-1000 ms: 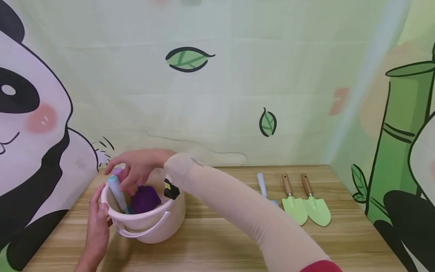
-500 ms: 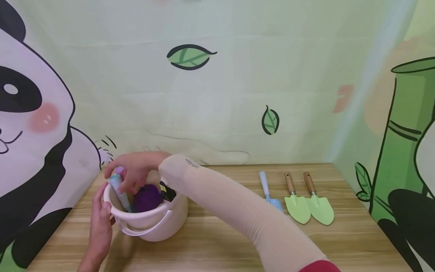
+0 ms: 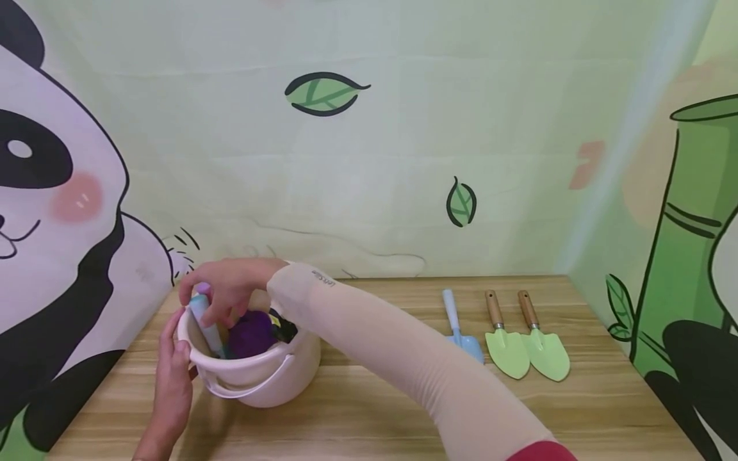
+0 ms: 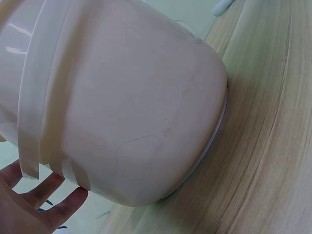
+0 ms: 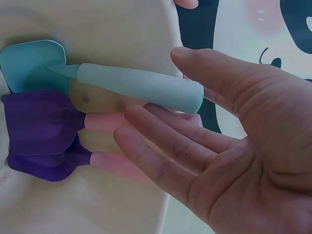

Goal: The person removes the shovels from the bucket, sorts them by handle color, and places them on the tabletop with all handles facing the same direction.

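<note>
A white bucket [image 3: 285, 384] stands at the left of the table, handle hanging down its front. My left hand [image 3: 174, 368] holds its left rim; in the left wrist view the fingers [image 4: 68, 207] touch the bucket wall [image 4: 136, 97] below the rim. My right hand [image 3: 230, 288] reaches over the bucket mouth. In the right wrist view, its fingers and thumb are spread about the pale handle of a teal toy shovel [image 5: 36, 68], not closed on it. Two purple shovels [image 5: 44, 122] with pink handles lie beside it, their handles partly hidden by my fingers.
On the right of the wooden table [image 3: 357, 416] lie a blue shovel [image 3: 467, 346] and two green trowels with wooden handles, one trowel [image 3: 507, 352] left of the other trowel [image 3: 548, 355]. A panda-print cloth [image 3: 375, 160] hangs behind.
The head view has shifted slightly, showing more of the blue shovel. My right hand has dipped a little at the bucket mouth. My left hand stays at the rim.
</note>
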Demonstrator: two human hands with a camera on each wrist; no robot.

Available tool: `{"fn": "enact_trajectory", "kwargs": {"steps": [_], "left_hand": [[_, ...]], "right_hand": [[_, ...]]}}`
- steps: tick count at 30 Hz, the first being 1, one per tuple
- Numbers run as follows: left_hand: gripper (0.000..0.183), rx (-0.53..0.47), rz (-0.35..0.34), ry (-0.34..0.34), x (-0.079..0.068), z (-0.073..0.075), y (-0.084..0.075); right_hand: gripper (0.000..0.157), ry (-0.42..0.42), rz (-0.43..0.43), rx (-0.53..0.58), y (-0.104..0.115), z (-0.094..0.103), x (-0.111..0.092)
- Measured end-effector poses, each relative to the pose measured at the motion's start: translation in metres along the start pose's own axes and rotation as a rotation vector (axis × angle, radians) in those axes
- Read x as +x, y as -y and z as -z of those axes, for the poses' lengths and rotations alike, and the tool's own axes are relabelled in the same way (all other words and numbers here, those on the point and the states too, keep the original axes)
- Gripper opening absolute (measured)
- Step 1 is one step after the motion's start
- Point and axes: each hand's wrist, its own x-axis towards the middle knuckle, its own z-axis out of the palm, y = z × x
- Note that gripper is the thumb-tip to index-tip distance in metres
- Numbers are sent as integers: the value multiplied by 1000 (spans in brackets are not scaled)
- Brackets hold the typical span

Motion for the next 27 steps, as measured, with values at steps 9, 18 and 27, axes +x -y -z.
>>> {"fn": "enact_trajectory", "kwargs": {"steps": [9,18,27], "left_hand": [[54,-8,-12,-4,0,-1,0],[53,-9,-13,-5,0,-1,1],[53,1,-7,-11,1,1,2]], "right_hand": [[33,-15,18,-19,1,0,0],[37,31,74,-11,-4,-1,2],[34,8,53,-35,-1,-4,6]]}}
